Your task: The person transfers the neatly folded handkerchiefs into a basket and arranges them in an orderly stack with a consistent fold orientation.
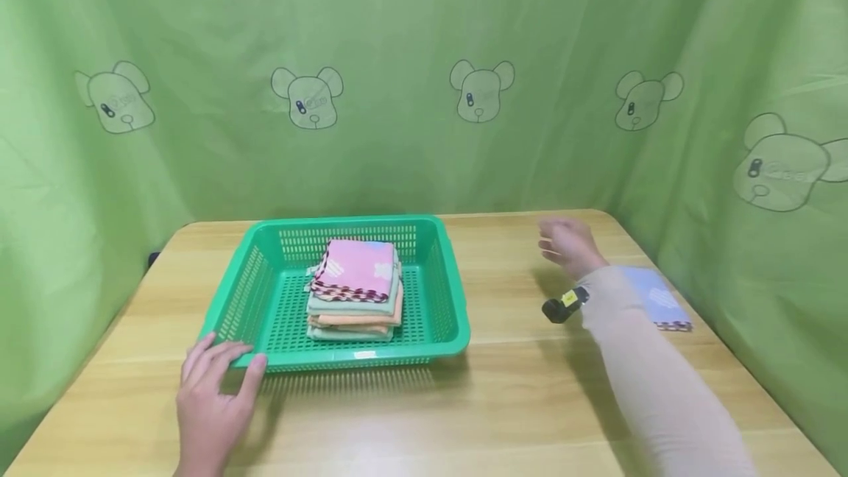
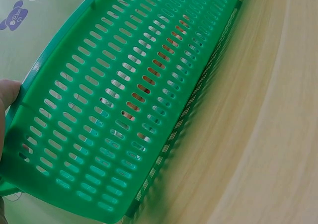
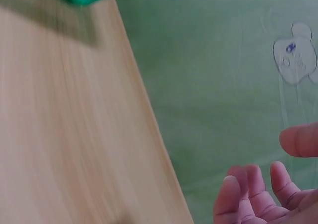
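Note:
A green plastic basket (image 1: 457, 293) with slotted walls stands on the table. Inside it is a stack of folded cloths, the pink one (image 1: 358, 271) on top and pale green and peach ones beneath. My left hand (image 1: 215, 396) grips the basket's front left corner, thumb on the front rim and fingers at the corner. The left wrist view shows the basket's front wall (image 2: 30, 179) close up, with the thumb at its rim. My right hand (image 1: 568, 245) is raised over the table's right side, holding nothing, fingers loosely bent. A folded blue cloth (image 1: 656, 297) lies partly behind the right forearm.
The wooden table (image 1: 503, 418) has its back edge against a green curtain (image 1: 397, 160) printed with bear heads, which also hangs along both sides. A black camera (image 1: 559, 306) is strapped to the right wrist.

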Demonstrator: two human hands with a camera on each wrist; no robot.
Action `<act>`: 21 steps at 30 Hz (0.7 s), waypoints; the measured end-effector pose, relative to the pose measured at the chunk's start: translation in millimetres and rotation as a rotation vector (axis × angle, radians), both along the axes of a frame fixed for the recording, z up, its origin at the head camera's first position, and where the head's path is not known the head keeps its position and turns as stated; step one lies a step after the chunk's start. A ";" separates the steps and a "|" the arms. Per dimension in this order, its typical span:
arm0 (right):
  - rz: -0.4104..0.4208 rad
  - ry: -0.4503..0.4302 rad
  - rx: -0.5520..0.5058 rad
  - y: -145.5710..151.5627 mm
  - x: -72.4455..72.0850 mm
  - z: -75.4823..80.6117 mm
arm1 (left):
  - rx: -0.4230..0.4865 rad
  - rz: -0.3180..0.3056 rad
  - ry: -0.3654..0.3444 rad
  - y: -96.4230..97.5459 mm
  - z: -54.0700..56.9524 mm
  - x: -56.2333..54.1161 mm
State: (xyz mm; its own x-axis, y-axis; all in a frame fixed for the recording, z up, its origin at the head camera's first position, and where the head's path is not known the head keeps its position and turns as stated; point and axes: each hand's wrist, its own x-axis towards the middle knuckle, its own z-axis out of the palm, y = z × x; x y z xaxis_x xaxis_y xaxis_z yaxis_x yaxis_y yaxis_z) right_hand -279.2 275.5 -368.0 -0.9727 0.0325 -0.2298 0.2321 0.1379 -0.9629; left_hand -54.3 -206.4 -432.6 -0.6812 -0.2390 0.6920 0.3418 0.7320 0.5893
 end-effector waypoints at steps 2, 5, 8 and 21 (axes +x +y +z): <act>0.001 0.010 0.029 8.3 0.4 -1.5 | -0.001 -0.006 0.004 -0.1 0.1 -1.1; 0.000 0.022 0.070 20.1 1.6 -3.3 | -0.004 -0.015 0.013 -0.2 0.0 -2.9; 0.009 0.024 0.112 31.5 3.5 -5.4 | -0.004 -0.017 0.017 -0.4 -0.3 -3.5; -0.012 0.012 0.298 81.7 5.8 -20.3 | -0.007 -0.019 0.025 -1.0 0.1 -4.2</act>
